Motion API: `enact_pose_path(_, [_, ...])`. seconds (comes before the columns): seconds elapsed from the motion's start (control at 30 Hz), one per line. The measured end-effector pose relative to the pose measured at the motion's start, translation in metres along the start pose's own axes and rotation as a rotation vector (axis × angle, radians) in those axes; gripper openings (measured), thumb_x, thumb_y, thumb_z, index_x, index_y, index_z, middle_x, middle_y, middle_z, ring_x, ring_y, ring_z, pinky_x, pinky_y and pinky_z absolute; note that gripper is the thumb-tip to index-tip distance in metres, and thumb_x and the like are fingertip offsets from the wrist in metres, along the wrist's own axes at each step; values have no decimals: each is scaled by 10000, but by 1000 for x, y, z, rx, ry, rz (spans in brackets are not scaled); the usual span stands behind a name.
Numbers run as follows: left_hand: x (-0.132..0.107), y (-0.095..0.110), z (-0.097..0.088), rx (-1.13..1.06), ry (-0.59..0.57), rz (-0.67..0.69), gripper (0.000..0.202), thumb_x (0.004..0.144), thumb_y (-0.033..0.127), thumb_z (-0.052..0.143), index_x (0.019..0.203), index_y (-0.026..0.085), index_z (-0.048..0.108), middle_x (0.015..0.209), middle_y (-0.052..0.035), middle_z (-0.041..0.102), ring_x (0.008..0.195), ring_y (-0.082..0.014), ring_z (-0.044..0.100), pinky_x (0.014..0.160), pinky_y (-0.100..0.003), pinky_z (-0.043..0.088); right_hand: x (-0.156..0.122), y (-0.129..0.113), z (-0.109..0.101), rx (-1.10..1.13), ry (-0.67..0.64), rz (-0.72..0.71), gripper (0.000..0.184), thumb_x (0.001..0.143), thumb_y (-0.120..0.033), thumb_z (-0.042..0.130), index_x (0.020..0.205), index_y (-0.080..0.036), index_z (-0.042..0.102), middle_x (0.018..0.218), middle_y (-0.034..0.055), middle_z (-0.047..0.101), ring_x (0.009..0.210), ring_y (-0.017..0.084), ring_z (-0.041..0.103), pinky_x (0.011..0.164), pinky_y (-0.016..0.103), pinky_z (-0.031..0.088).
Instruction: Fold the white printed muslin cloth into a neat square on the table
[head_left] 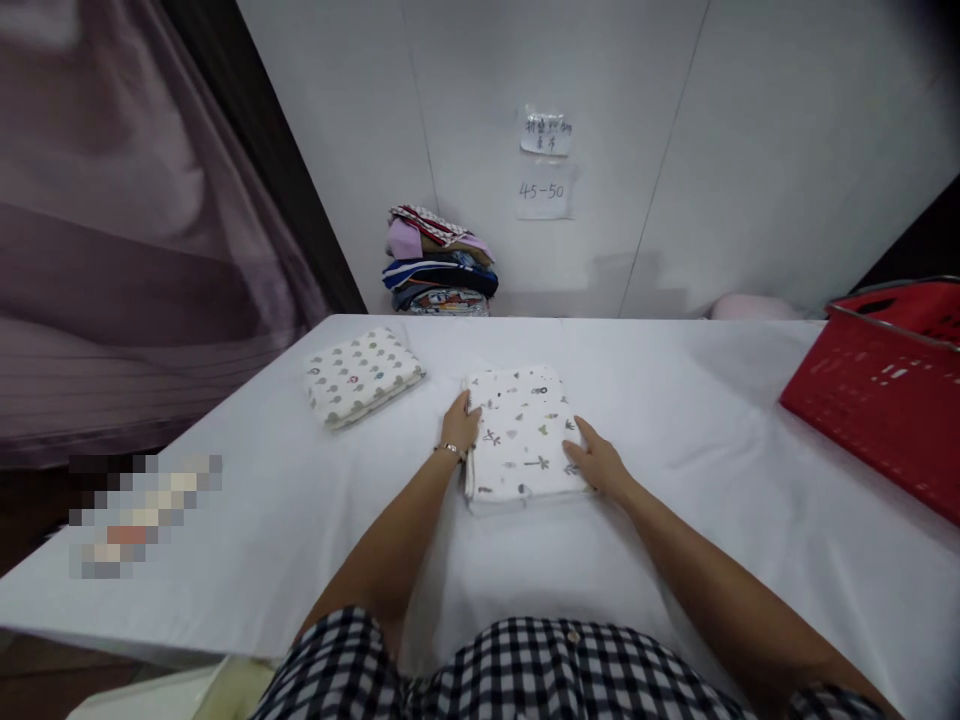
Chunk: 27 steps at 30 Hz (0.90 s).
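A folded white cloth (525, 430) printed with small palm trees and other little motifs lies in front of me on the table. My left hand (460, 428) grips its left edge, thumb on top and the other fingers partly hidden along the side. At the right edge, my right hand (600, 460) holds the cloth with the thumb over the top and the fingers along its side. Farther left rests a second folded cloth (366, 378), white with rows of grey-green tree shapes, touched by neither hand.
A white-covered table (720, 420) spreads beneath the cloths. On the right stands a red plastic basket (877, 390). A stack of folded fabrics (440, 262) sits by the wall behind the table. A purplish curtain (142, 240) hangs at left. A blurred-out patch (142, 520) covers something front left.
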<state>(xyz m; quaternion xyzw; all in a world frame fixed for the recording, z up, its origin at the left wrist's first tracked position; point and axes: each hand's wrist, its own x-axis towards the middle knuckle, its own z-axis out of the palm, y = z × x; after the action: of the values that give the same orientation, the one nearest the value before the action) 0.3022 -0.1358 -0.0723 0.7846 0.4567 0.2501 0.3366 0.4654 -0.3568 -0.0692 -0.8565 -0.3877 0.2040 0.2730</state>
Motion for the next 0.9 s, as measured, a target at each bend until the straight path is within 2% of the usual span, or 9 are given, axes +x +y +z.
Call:
enact_pose_path(0.07, [7,2,-7,52,-49,-1,497,799,214,512,1283,122,443,1279,-115,525,1185,-227,480,1029,-341,352,1,0,-2,-66,-31,-27,643,850,-444,401,1417,-172,266,829,65,640,770,215,595,703,316,437])
enact_pose_path(0.17, [-5,6,-15,131,-66,29,518,790,201,507,1296,128,427,1274,-116,528,1180,-233,483,1016,-341,358,-2,1,-8,-208,19,-144,602,844,-429,407,1380,-162,334,1115,132,591,999,261,553,802,354,429])
enact_pose_path(0.27, [-30,10,-18,150,-73,25,556,767,179,506,1312,156,398,1296,-107,508,1179,-230,480,1001,-338,365,-5,-4,-8,-328,149,-348,568,858,-422,389,1353,-144,368,1388,151,373,1262,286,345,972,405,335])
enact_pose_path(0.33, [-48,12,-18,137,-85,17,569,753,175,508,1310,165,391,1318,-100,486,1184,-229,474,996,-333,366,-7,-12,-1,-397,122,-501,580,871,-447,372,1364,-144,350,1446,139,286,1332,274,227,1042,429,247])
enact_pose_path(0.43, [-67,11,-17,85,-84,20,547,750,166,493,1289,186,407,1300,-80,502,1155,-219,494,975,-326,381,-11,-21,12,-495,-30,-630,538,896,-450,334,1345,-159,390,1439,126,312,1344,258,211,1081,452,150])
enact_pose_path(0.53, [-75,7,-15,17,-52,-17,509,754,175,492,1259,202,430,1203,-73,571,1064,-212,548,922,-330,415,-12,-27,15,-496,-104,-633,493,903,-432,332,1301,-166,450,1421,125,345,1335,250,237,1083,458,129])
enact_pose_path(0.67, [-77,-1,-8,-66,45,-55,437,745,206,520,1179,175,476,1116,-87,598,1015,-208,560,885,-333,428,-6,-41,6,-354,-134,-642,404,869,-396,424,1219,-223,529,1354,97,443,1279,236,341,1059,466,193])
enact_pose_path(0.73, [-78,-4,-3,-110,102,-46,376,735,204,535,1108,183,497,1084,-73,599,985,-192,563,866,-324,432,4,-54,5,-265,-124,-654,350,860,-346,443,1160,-226,577,1288,84,515,1218,226,419,1032,429,263])
enact_pose_path(0.9, [-80,-9,3,-135,168,16,132,729,204,550,851,196,502,1071,-42,570,885,-144,554,818,-289,429,46,-99,22,-130,-88,-528,316,853,-282,438,1087,-186,626,1098,68,640,1005,186,569,878,289,406])
